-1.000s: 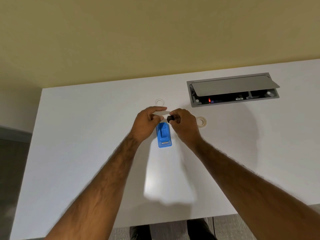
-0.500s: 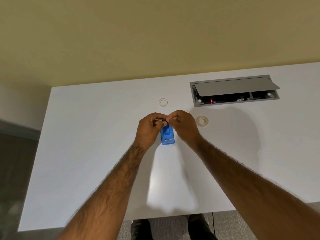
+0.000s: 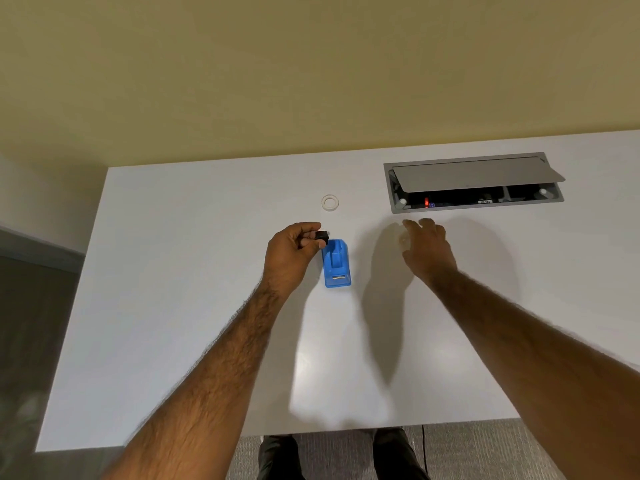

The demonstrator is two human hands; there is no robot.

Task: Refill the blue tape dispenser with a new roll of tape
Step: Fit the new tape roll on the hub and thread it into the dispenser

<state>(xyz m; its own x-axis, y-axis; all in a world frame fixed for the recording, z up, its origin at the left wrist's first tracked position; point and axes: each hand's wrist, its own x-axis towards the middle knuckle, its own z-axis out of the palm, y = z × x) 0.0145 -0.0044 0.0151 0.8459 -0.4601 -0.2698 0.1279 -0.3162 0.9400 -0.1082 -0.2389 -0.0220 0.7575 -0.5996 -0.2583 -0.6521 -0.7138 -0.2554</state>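
1. We see the blue dispenser (image 3: 336,264) standing on the white table (image 3: 180,271), near its middle, with no roll in it.
2. Our left hand (image 3: 292,249) is clenched around a small black core (image 3: 322,235), pinched at the fingertips just above the dispenser's far left corner.
3. Our right hand (image 3: 427,249) is released, fingers spread, hovering to the right of the dispenser and holding nothing; it blurs and covers the tabletop beneath it.
4. A tape ring (image 3: 330,203) lies flat beyond the dispenser, apart from both hands.
5. Farther right, a grey cable box (image 3: 474,183) is sunk in the table, its lid tilted open; a red light shows inside.
6. Nothing stands between the dispenser and the ring. The table is bare to the left and toward the near edge, giving wide room; its far edge meets a yellow wall (image 3: 311,71).
7. A small label inside the box is too small to read; we find no other writing.
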